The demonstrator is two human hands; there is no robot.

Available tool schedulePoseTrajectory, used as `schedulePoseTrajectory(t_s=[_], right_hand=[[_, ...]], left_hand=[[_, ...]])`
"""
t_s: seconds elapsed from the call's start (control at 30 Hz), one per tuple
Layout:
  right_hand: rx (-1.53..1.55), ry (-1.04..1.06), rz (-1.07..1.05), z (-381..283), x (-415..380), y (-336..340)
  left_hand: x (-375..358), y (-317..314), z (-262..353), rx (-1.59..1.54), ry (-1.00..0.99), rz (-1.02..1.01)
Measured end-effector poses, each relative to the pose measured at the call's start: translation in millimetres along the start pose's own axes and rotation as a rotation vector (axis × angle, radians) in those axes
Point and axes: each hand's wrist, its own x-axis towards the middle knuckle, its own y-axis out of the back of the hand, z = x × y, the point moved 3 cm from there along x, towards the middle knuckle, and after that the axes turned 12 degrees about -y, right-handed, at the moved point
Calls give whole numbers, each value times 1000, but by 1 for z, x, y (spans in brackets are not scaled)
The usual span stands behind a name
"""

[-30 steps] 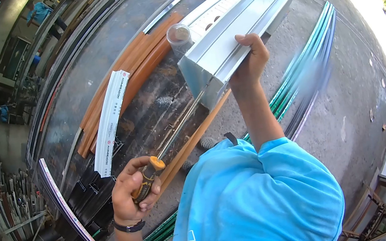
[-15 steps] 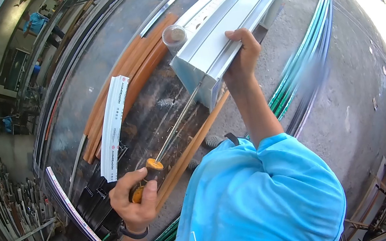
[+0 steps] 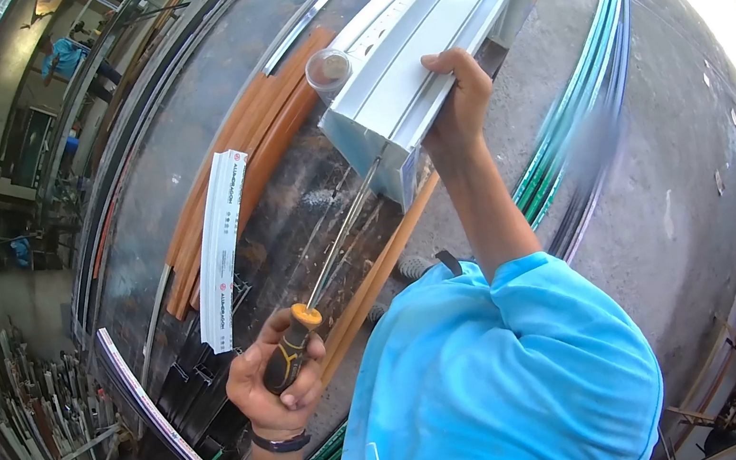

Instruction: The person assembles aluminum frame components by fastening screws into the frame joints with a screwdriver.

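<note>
My right grip [image 3: 463,99] clasps the silver profile [image 3: 440,28] above the bench [image 3: 289,215], thumb on top; I judge it light, stiff and slick, best held by its long edges. It runs away toward upper right. My left grip [image 3: 253,383] wraps the screwdriver handle [image 3: 286,360], shaft aimed at the profile's near end.

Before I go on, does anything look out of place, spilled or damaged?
One oddity: a hazy patch blurs part of the green and blue strips at the right, though the floor beside them looks sharp, possibly a lens smudge. Nothing odd stands out at the screwdriver.
</note>
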Motion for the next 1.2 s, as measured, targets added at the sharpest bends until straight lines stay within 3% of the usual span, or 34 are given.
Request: schedulePoseTrajectory(t_s=[0.1,0.13,0.17,0.2,0.23,0.3,0.37,0.4,0.53,0.6,0.77,0.93,0.97,1.17,1.2], right_hand=[[-16,-45,81,1,-6,-1],[-25,-39,80,4,-6,1],[-31,-25,72,5,-4,2],[-33,-8,62,4,-1,1],[-35,-11,55,2,0,0],[-44,-33,67,2,1,8],[-39,-21,36,0,9,8],[-25,0,11,0,11,9],[-19,-18,17,2,5,8],[-17,-16,7,0,7,5],[-19,-18,0,-2,10,8],[2,-23,6,-3,8,3],[4,-35,31,-2,7,3],[-63,-86,-8,-5,12,7],[-55,-63,-21,-9,13,4]], left_hand=[[3,-12,5,-18,122,26],[4,-1,8,744,-171,-135],[12,-6,15,1186,-555,-325],[16,-14,22,1413,-805,-472],[17,-18,25,1467,-878,-512],[12,-15,25,1162,-664,-388],[7,-8,12,5,16,-69],[6,-10,8,-310,189,35],[0,-11,12,208,97,-57],[9,-10,14,877,-382,-295],[-1,-7,10,650,-220,-143],[3,-24,2,-111,218,-35],[5,-15,5,345,69,-118],[11,-26,17,1047,-536,-369],[8,-16,11,761,-293,-233]])
